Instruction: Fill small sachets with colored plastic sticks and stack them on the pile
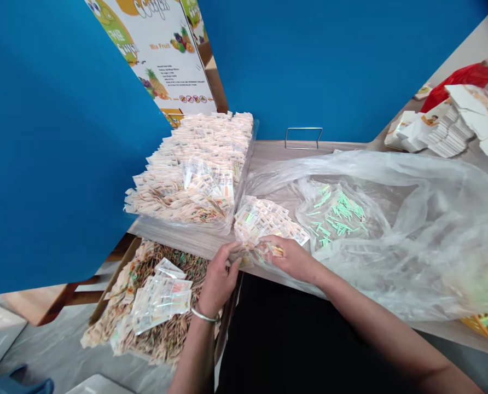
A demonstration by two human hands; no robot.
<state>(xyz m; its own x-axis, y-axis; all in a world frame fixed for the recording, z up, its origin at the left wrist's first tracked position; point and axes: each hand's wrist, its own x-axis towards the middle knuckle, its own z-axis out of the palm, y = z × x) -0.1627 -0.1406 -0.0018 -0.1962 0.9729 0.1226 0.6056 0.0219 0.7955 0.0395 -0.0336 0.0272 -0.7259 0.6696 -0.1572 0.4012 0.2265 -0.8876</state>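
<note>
My left hand, with a metal bangle on the wrist, and my right hand meet at the table's front edge. Both pinch small clear packets at the near end of a loose bundle of packets. The fingers of both hands are curled around these packets. Just behind lies a big heap of printed packets on clear plastic. To the right, green sticks lie scattered inside a large clear plastic bag.
A box of mixed packets sits low at the left, below the table edge. Blue partition panels stand at the left and back. Folded white cartons and a red bag lie at the far right. A metal handle stands at the back.
</note>
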